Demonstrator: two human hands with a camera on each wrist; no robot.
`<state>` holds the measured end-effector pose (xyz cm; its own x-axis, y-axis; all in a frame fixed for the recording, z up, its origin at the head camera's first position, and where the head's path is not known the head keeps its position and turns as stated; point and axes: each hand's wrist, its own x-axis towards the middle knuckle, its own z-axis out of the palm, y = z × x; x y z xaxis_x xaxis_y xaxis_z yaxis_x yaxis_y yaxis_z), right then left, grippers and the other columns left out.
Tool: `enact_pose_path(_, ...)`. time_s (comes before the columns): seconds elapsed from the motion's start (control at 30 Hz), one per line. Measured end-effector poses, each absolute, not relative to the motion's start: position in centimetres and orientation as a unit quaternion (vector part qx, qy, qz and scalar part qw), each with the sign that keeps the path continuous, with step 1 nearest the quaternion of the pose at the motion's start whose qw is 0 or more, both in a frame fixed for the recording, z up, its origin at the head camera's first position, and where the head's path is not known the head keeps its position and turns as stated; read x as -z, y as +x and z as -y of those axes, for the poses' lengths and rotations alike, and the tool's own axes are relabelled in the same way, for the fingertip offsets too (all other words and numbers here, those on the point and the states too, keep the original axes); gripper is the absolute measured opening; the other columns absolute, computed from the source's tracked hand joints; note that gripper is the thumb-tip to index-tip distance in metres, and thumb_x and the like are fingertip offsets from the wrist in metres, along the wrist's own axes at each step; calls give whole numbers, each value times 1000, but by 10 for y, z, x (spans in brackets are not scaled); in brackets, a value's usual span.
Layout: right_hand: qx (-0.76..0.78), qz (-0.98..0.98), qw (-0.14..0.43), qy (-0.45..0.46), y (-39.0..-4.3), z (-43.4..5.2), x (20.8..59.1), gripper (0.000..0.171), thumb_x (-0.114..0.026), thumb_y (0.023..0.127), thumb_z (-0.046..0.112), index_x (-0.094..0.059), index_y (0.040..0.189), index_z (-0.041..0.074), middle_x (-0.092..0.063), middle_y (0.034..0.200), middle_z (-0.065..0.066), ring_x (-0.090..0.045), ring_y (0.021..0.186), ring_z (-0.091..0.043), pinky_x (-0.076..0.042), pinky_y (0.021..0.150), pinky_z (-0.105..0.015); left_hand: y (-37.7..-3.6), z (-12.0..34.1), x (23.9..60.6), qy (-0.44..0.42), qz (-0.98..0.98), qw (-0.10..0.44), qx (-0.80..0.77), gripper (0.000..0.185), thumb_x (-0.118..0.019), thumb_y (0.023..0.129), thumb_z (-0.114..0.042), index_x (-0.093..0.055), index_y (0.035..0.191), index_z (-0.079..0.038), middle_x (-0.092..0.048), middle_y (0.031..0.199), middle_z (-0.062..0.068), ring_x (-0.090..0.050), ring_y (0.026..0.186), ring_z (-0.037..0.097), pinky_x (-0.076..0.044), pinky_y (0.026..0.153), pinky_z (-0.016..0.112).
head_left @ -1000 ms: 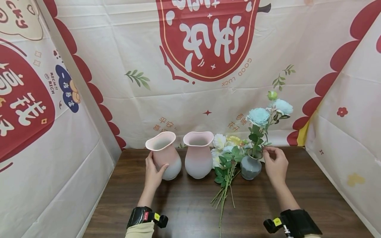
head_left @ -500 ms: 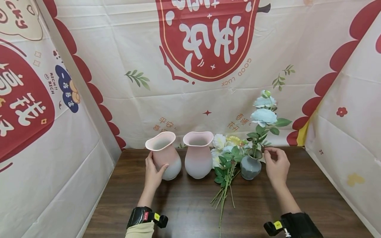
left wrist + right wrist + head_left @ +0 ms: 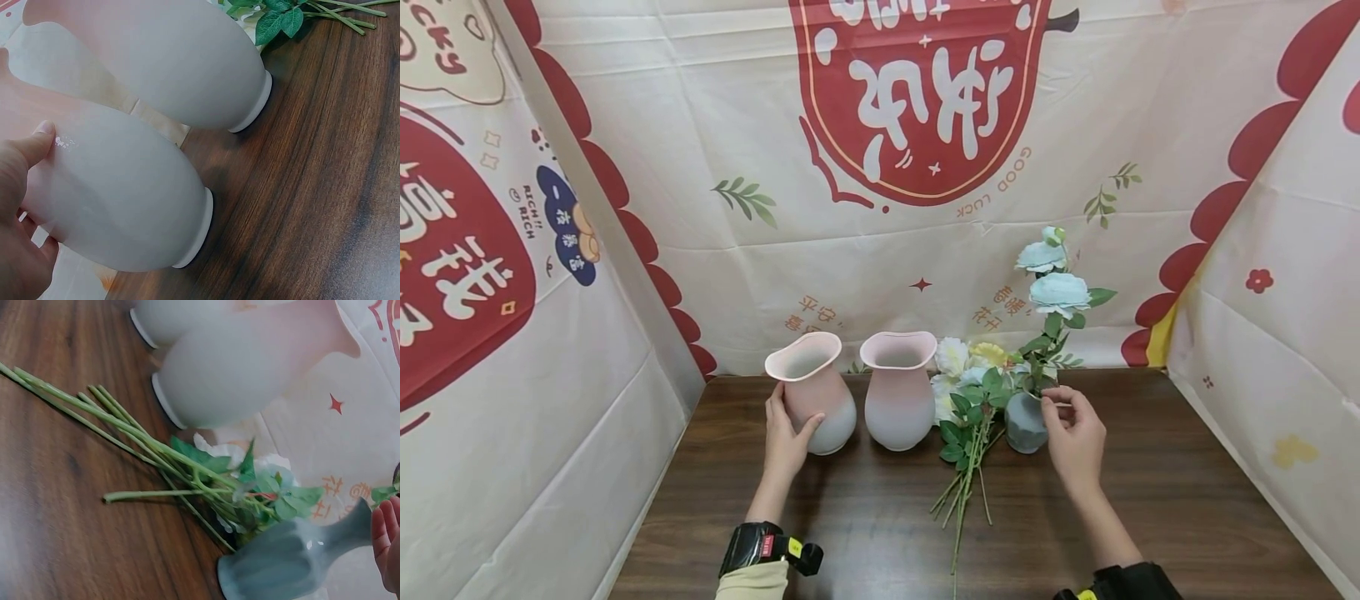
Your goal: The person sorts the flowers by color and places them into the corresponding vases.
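On the left, my left hand (image 3: 787, 433) holds a pink-to-white vase (image 3: 829, 408), thumb on its front and fingers around its far side; the vase stands on the table. My right hand (image 3: 1078, 442) is at the mouth of a small blue-grey vase (image 3: 1024, 423), its fingertips at the rim, covering the vase's right side. In the right wrist view, the fingers (image 3: 382, 540) lie loosely beside the flared rim. Light blue flowers (image 3: 1058, 293) with green leaves stand upright in the small vase, leaning slightly left.
A second pink-to-white vase (image 3: 900, 404) stands between the hands. Beside it, a bunch of white and yellow flowers (image 3: 987, 356) lies with its green stems (image 3: 970, 479) toward the front of the wooden table (image 3: 880, 533). A printed cloth (image 3: 917, 242) hangs behind.
My right hand has moved left over the small vase's rim. The blue flowers have turned and swung from leaning right to leaning left. My left hand stays on its vase.
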<state>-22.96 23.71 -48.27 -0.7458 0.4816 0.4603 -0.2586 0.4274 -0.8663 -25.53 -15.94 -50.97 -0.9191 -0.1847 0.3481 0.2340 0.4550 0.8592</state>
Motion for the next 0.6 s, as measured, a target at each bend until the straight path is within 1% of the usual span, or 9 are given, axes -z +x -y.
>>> enact_pose_path(0.1,-543,771,326,-67,-226,-230,487,13,-65,92,3,-71,102,-2,-63,79,17,-60,65,5,-47,56,-9,-256,160,512,-13,830,198,521,90,-78,85,-16,-22,153,4,-32,148,29,-34,143,43,-28,118,56)
enact_pose_path(0.23,-552,783,278,-74,-223,-222,494,14,-64,93,2,-70,105,-2,-68,81,7,-62,65,6,-50,56,-11,-257,160,512,-12,829,198,522,91,-78,85,-15,-22,153,3,-32,149,28,-33,144,43,-27,119,55)
enact_pose_path(0.3,-555,787,258,-74,-222,-218,498,14,-64,93,3,-70,105,-2,-68,82,5,-63,65,5,-52,57,-12,-257,160,512,-13,830,198,522,91,-78,85,-15,-21,153,3,-32,149,28,-33,144,43,-27,118,55)
enact_pose_path(0.4,-556,796,228,-74,-219,-213,504,14,-64,94,6,-70,105,-2,-67,81,10,-63,65,6,-54,59,-15,-257,160,511,-13,830,193,522,90,-77,86,-17,-21,154,2,-30,150,27,-32,144,42,-27,119,55)
enact_pose_path(0.43,-563,794,216,-73,-218,-212,506,15,-64,95,7,-69,106,-2,-68,81,10,-63,65,5,-56,61,-17,-257,160,511,-13,831,192,523,90,-77,87,-17,-20,154,2,-30,150,27,-32,144,42,-27,119,55)
enact_pose_path(0.47,-566,796,203,-72,-218,-210,508,16,-64,96,9,-69,106,-2,-69,82,8,-63,66,5,-57,63,-19,-257,160,511,-14,831,191,521,89,-76,87,-17,-20,154,2,-30,150,27,-32,144,42,-27,119,55)
enact_pose_path(0.53,-573,798,169,-74,-216,-208,512,19,-63,97,12,-68,107,-3,-72,86,0,-65,68,4,-59,65,-23,-257,160,511,-12,831,191,521,89,-76,87,-16,-20,154,2,-30,150,27,-32,144,42,-27,119,55)
enact_pose_path(0.6,-579,800,137,-76,-217,-207,516,22,-60,99,13,-66,109,-5,-73,92,-14,-67,71,0,-60,68,-25,-257,160,511,-11,831,191,523,90,-77,87,-16,-20,154,2,-30,150,27,-32,144,42,-27,119,55)
